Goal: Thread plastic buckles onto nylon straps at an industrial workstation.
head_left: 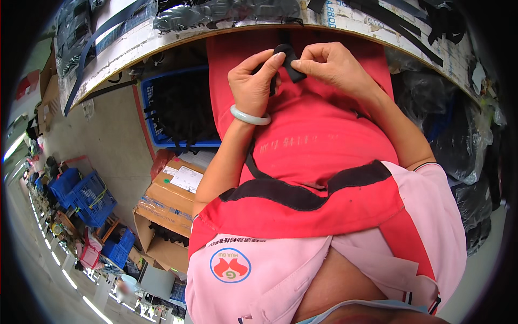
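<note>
A short black strap [292, 66], seemingly of fabric, is held between my two hands in front of my red apron [302, 124], just below the table edge. My left hand [256, 78], with a pale bangle [250, 116] on its wrist, pinches the strap's upper left end between thumb and fingers. On the other side, my right hand [330, 63] pinches the strap's right edge with thumb and forefinger. More black material shows under my left fingers; whether it belongs to the same strap I cannot tell.
The curved-looking table [129, 62] lies beyond my hands, with plastic-wrapped goods [221, 15] and black straps [402, 27] on it. A blue crate [181, 141] of black straps and an open cardboard box [170, 189] stand at my left. Dark plastic bags [450, 124] lie at my right.
</note>
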The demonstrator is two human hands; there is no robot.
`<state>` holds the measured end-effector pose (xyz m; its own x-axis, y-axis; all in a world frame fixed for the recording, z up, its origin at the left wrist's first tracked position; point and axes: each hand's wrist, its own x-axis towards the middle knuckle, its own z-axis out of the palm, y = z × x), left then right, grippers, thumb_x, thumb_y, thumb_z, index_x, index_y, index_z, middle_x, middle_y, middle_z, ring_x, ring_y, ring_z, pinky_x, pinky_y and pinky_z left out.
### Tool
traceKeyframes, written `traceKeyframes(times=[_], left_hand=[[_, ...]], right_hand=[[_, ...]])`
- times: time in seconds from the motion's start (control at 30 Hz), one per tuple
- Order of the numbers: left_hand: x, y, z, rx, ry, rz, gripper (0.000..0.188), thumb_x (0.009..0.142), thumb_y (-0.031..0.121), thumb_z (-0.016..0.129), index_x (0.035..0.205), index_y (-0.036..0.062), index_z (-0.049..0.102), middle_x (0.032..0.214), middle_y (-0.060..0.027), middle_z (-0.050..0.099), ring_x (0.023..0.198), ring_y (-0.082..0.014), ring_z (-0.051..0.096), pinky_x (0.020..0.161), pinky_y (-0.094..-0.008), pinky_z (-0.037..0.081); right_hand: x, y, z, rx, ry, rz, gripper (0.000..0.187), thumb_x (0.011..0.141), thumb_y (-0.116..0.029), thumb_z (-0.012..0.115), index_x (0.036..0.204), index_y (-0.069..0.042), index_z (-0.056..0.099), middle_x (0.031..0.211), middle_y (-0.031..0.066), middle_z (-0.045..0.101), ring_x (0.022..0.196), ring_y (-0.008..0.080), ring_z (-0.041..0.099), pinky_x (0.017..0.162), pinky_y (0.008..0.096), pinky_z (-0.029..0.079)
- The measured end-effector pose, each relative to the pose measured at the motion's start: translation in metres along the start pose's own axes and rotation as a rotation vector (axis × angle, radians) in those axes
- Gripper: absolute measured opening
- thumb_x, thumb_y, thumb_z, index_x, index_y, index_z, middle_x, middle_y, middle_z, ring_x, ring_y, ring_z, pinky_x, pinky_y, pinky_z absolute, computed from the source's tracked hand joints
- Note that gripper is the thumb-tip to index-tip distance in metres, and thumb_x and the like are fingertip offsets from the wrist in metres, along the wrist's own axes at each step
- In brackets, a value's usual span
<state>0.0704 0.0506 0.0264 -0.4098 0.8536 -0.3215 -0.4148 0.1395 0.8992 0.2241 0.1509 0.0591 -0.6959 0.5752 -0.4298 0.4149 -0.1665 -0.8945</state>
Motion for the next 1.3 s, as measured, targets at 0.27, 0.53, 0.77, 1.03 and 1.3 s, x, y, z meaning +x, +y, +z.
traceKeyframes(times=[0.27, 0.53, 0.77, 1.03, 1.3], left_hand=[[-0.002, -0.002, -0.004, 0.087, -0.063, 0.11, 0.013, 0.086, 0.001, 0.066, 0.099, -0.0015, 0.071, 0.07, 0.0008, 0.06, 0.049, -0.0035, 0.049, 0.041, -0.0185, 0.035], [-0.041, 0.058, -0.112, 0.133, -0.388, -0.099, 0.019, 0.088, 0.009, 0.059, 0.099, -0.0046, 0.066, 0.08, -0.0045, 0.061, 0.048, -0.007, 0.047, 0.039, -0.0199, 0.032], [-0.072, 0.057, -0.216, -0.447, 0.537, -0.007, 0.033, 0.099, 0.021, 0.05, 0.126, 0.0021, 0.054, 0.109, -0.0127, 0.065, 0.081, -0.0216, 0.067, 0.048, -0.0233, 0.052], [-0.027, 0.018, -0.096, -0.22, -0.046, -0.066, 0.056, 0.086, -0.005, 0.055, 0.139, 0.003, 0.041, 0.128, -0.0153, 0.054, 0.082, -0.0149, 0.062, 0.046, -0.0207, 0.047], [-0.019, 0.041, -0.017, -0.012, -0.374, 0.036, 0.077, 0.08, -0.01, 0.052, 0.149, 0.0101, 0.025, 0.141, -0.0147, 0.042, 0.081, -0.0153, 0.066, 0.048, -0.0209, 0.051]], right_hand=[[0.016, 0.019, -0.007, 0.555, -0.212, 0.234, 0.021, 0.094, -0.026, 0.061, 0.093, -0.006, 0.06, 0.065, -0.0035, 0.054, 0.047, 0.002, 0.045, 0.043, 0.0151, 0.034], [0.023, 0.012, -0.025, 0.047, 0.16, -0.146, 0.019, 0.093, -0.022, 0.061, 0.09, -0.003, 0.063, 0.068, -0.0011, 0.058, 0.061, 0.005, 0.053, 0.054, 0.0209, 0.044], [0.06, -0.012, -0.082, -0.793, 0.761, -0.814, 0.014, 0.09, -0.017, 0.063, 0.097, -0.006, 0.067, 0.075, 0.0064, 0.063, 0.067, 0.0121, 0.059, 0.063, 0.0259, 0.048], [0.069, -0.027, -0.096, -0.969, 0.7, -0.832, 0.01, 0.08, -0.009, 0.065, 0.089, -0.004, 0.067, 0.086, 0.0119, 0.064, 0.084, 0.0317, 0.06, 0.078, 0.0397, 0.047], [-0.01, -0.059, -0.002, -0.439, 0.119, -0.412, 0.024, 0.088, -0.02, 0.063, 0.102, -0.001, 0.066, 0.081, 0.0126, 0.068, 0.07, 0.0265, 0.065, 0.065, 0.034, 0.049]])
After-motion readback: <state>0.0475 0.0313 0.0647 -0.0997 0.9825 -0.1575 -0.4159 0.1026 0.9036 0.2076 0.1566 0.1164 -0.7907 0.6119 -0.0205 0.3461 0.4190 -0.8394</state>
